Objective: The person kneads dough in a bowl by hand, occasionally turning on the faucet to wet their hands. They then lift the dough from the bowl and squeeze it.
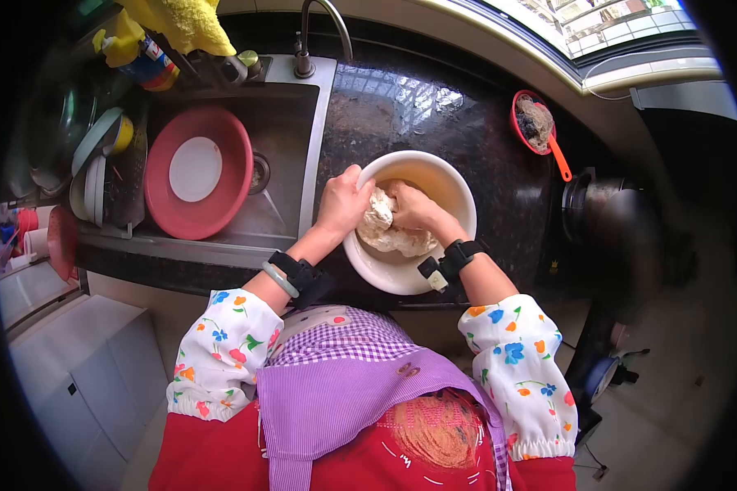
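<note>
Head: L grip (342, 202) clamped on bowl rim (418, 155); R grip (416, 208) touching dough (400, 240), closure unclear.

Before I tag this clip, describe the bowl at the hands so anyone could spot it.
Find the dark countertop right of the steel sink. Near its front edge sits a deep white bowl, the left hand at its rim and the right hand on the pale dough inside. Its white colour and dough set it apart from the red basin in the sink.
</note>
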Motion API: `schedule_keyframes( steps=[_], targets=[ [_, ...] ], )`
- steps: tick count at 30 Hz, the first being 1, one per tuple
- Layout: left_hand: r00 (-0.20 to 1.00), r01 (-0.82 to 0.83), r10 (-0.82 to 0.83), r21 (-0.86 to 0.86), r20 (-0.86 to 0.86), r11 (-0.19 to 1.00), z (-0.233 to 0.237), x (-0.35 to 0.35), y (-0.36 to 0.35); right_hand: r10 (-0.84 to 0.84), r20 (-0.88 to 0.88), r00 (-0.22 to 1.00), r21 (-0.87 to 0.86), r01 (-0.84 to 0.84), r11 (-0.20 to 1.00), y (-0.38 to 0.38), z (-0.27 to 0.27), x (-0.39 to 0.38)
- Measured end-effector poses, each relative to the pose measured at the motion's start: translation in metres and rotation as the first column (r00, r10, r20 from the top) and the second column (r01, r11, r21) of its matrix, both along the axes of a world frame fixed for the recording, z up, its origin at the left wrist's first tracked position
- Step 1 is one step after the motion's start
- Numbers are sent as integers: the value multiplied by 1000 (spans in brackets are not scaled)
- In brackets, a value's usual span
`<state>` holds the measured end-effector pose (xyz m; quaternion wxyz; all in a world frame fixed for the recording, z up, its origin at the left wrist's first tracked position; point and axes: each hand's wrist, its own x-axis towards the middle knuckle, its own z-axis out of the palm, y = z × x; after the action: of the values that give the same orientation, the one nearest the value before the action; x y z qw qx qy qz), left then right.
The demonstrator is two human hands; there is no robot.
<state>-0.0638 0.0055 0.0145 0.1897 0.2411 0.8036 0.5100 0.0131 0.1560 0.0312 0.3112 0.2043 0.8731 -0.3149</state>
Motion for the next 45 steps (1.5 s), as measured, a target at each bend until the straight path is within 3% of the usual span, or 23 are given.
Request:
schedule_keyframes(
  steps=[1, 3, 4, 5, 8, 9, 11, 16, 18, 22, 25, 28, 30, 34, 37, 39, 40, 42, 45],
  targets=[
    [1000, 8, -8, -1, -5, 1000, -7, 0, -1, 163, -54, 985, -27, -165, 986, 10, 18, 2],
    [998, -52, 48, 106, 39, 993, -19, 1, -3, 45, -280, 959, -217, -109, 970, 20, 52, 27],
    [997, -55, 51, 71, 57, 996, -12, 0, -5, -115, -201, 973, -421, 20, 907, 26, 57, 36],
    [997, -58, 53, 74, 57, 996, -10, 1, -5, -112, -202, 973, -419, 17, 908, 29, 60, 40],
    [997, -65, 63, 56, 35, 996, -7, 1, -6, -92, -146, 985, -95, 79, 992, 11, 75, 48],
    [997, -69, 66, 77, 41, 995, -6, 1, -6, 12, -402, 915, 19, -5, 1000, 5, 54, 60],
    [996, -79, 74, 92, 52, 993, -4, 2, -9, 213, -418, 883, 328, -72, 942, -21, 56, 64],
    [996, -57, 54, 38, 74, 998, 3, 4, -12, 248, -379, 892, 325, -123, 938, -48, 41, 70],
    [995, -54, 49, 47, 92, 997, 4, 5, -14, 325, -239, 915, 314, -244, 917, -49, 21, 72],
    [990, -29, 21, 58, 137, 998, 5, 4, -15, 354, -188, 916, 307, -288, 907, -53, 7, 54],
    [988, -12, 4, 52, 156, 999, 9, 3, -15, 304, -153, 940, 223, -266, 938, -46, 4, 36],
    [993, -16, 10, 48, 119, 999, 11, 0, -11, 209, -230, 950, 94, -192, 977, -30, -10, 19],
    [996, -26, 22, 37, 81, 999, 11, -5, -6, 110, -30, 993, -53, -112, 992, -20, -2, -1],
    [999, -51, 50, 40, 9, 998, -1, -17, 0, 85, -70, 994, 41, -82, 996, -19, 8, -11],
    [998, -4, 7, 44, -55, 999, -4, -24, 1, 158, -96, 983, 78, -151, 986, -21, 3, 5],
    [988, 151, -151, -9, -40, 988, -1, -33, 0, 85, -87, 993, -176, -100, 979, -22, 22, 16],
    [983, 175, -174, 4, -65, 985, -7, -36, 1, 93, -90, 992, -176, -107, 979, -18, 35, 22],
    [981, 184, -185, -9, -56, 983, -9, -40, 2, -299, -229, 926, -577, 118, 808, -5, 58, 36],
    [975, 220, -221, -24, -15, 975, -6, -41, 3, -477, -250, 843, -403, 358, 842, 14, 44, 26]
  ],
)
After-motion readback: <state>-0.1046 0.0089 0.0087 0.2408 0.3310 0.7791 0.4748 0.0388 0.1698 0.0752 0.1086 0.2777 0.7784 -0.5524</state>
